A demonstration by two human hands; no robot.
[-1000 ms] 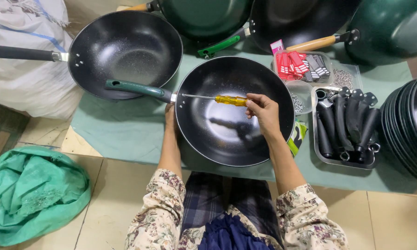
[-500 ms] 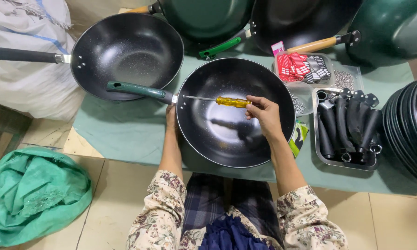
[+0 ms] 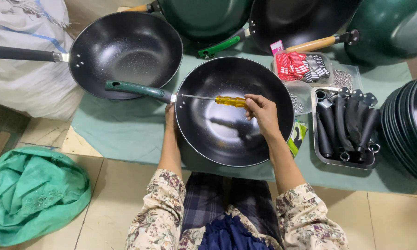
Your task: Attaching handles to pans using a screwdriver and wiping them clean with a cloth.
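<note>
**A:** Looking straight down on the bench: the right hand (image 3: 263, 111) is clenched around a screwdriver (image 3: 230, 101) with a yellow handle, held out flat over the wok (image 3: 234, 134).

**B:** Where's the tip?

**A:** The shaft runs left across the bowl and its end sits at the inside wall, right where the green handle (image 3: 136, 89) joins the rim. The wok itself lies on the green cloth (image 3: 120, 132), dead centre in front of the person, its handle pointing left.

**B:** And the left hand (image 3: 170, 115)?

**A:** Pressed against the outside of the wok just below that handle joint. The fingers are mostly tucked behind the rim, so I can't tell whether they're gripping it or only bracing it.

**B:** What's round about?

**A:** A second wok (image 3: 125, 51) with a dark handle sits up and to the left, its rim overlapping the green handle. More pans line the far edge. To the right, a metal tray (image 3: 345, 159) is full of black handles (image 3: 347, 125), a clear tub (image 3: 302, 69) holds red and grey packets, and a stack of dark pans (image 3: 410, 129) stands at the edge. A crumpled green bag (image 3: 32, 194) lies on the floor to the left.
</note>
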